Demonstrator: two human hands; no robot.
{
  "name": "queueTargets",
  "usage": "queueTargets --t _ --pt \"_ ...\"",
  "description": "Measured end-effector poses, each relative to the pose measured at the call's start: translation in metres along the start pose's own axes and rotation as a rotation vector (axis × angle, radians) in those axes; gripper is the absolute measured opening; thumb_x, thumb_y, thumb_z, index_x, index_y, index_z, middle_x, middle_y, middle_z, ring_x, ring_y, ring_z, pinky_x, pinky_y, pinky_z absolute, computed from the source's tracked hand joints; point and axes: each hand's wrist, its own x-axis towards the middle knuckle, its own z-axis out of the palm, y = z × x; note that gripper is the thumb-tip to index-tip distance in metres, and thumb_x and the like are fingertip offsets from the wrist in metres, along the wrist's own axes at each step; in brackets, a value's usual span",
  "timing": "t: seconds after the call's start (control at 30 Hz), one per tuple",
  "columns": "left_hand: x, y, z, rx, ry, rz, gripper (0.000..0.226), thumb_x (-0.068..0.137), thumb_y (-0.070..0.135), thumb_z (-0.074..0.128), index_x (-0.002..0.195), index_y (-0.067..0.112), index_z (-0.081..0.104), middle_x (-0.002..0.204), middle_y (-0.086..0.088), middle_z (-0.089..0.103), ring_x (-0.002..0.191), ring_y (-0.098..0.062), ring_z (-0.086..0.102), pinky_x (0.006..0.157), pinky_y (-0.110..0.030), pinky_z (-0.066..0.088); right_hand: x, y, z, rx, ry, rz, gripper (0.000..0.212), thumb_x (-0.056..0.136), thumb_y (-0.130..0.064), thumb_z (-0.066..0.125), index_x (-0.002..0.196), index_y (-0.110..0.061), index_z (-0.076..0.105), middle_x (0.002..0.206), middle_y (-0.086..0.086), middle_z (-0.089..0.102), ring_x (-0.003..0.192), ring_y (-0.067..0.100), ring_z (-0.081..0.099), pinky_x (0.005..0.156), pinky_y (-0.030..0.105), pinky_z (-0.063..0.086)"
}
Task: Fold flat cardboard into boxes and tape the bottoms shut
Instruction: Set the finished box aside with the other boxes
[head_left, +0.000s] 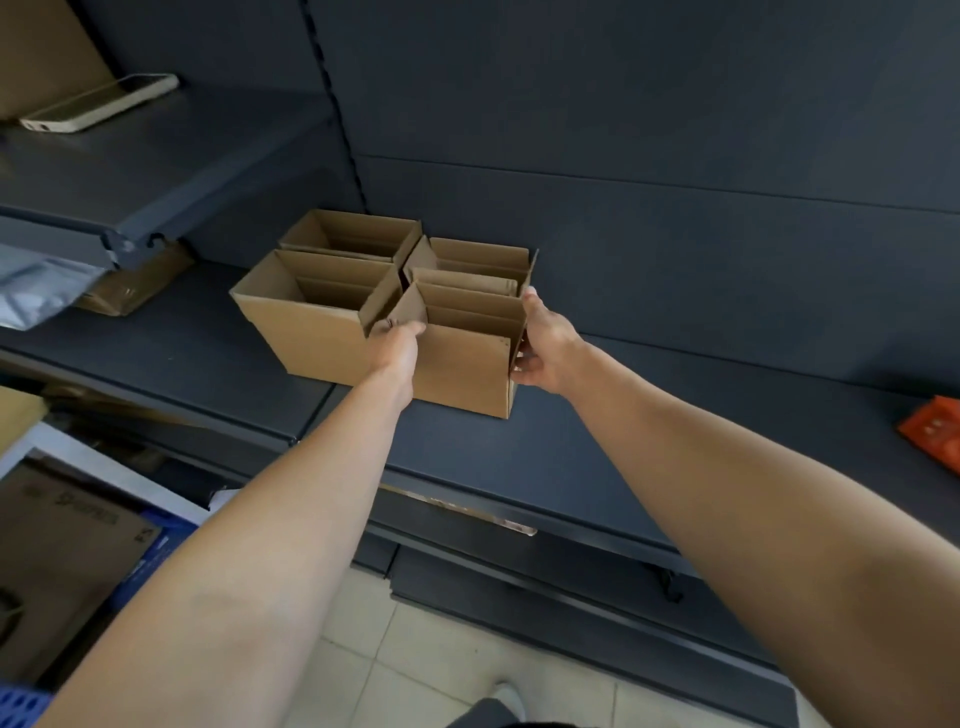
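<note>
Four open-topped cardboard boxes stand in a tight two-by-two block on a dark shelf (649, 441), and the person has both arms stretched out to the one nearest on the right. This front right box (462, 364) sits upright with its flaps standing up, its left side touching the front left box (296, 317) and its back against the rear right box (483, 260); the rear left box (348, 234) completes the square. The left hand (397, 345) rests at the box's upper left corner, fingers curled over the top edge by the flap, while the right hand (540, 348) is wrapped on the right side wall, thumb up near the rim and fingers lower on the corner. So the hands are well apart, pressing on the box from either side. That two-sided hold suits a light, hollow box: it keeps the walls square and lets the person slide it snug against its neighbours. The tidy packing suggests finished boxes are being stored here, so this one is probably at the setting-down stage; whether its bottom is taped cannot be seen from above.

Off to the side, a phone (98, 104) lies on an upper shelf (171, 156), an orange packet (935, 434) sits at the far right, and flat cardboard (67, 540) lies low on the left, likely more stock to fold.
</note>
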Motion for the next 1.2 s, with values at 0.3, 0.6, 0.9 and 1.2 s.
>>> queueTargets --t 0.3,0.6,0.9,1.2 --pt "0.017 0.001 -0.002 0.059 -0.015 0.032 0.046 0.091 0.014 0.055 0.135 0.016 0.039 0.131 -0.007 0.051 0.119 -0.027 0.048 0.104 -0.04 0.037 0.008 -0.003 0.012 -0.046 0.038 -0.02 0.068 0.09 -0.063 0.045 0.14 -0.017 0.044 0.14 0.003 0.051 0.124 0.025 0.052 0.104 0.044 0.043" --pt "-0.034 0.01 -0.005 0.545 0.088 0.47 0.043 0.094 0.006 0.05 0.135 0.01 0.04 0.137 -0.009 0.041 0.112 -0.023 0.052 0.086 -0.024 0.043 -0.052 -0.029 -0.002 -0.915 0.095 -0.509 0.066 0.093 -0.047 0.052 0.144 -0.011 0.034 0.142 0.009 0.045 0.127 0.026 0.046 0.091 0.03 0.042" --pt "-0.14 0.057 -0.02 1.032 0.133 0.957 0.055 0.088 0.022 0.061 0.137 0.009 0.041 0.141 -0.008 0.037 0.131 -0.027 0.036 0.112 -0.042 0.029 -0.143 -0.07 -0.017 -1.571 0.068 -0.917 0.081 0.089 -0.051 0.056 0.151 -0.014 0.019 0.156 0.008 0.026 0.148 0.03 0.007 0.12 0.046 0.004" --pt "-0.282 0.063 -0.053 1.19 0.442 0.988 0.063 0.084 0.02 0.066 0.141 0.011 0.039 0.141 -0.007 0.038 0.132 -0.027 0.033 0.109 -0.035 0.022 -0.245 -0.073 -0.031 -1.599 -0.098 -1.332 0.076 0.086 -0.046 0.062 0.146 -0.011 0.029 0.148 0.008 0.037 0.144 0.027 0.02 0.119 0.04 0.01"
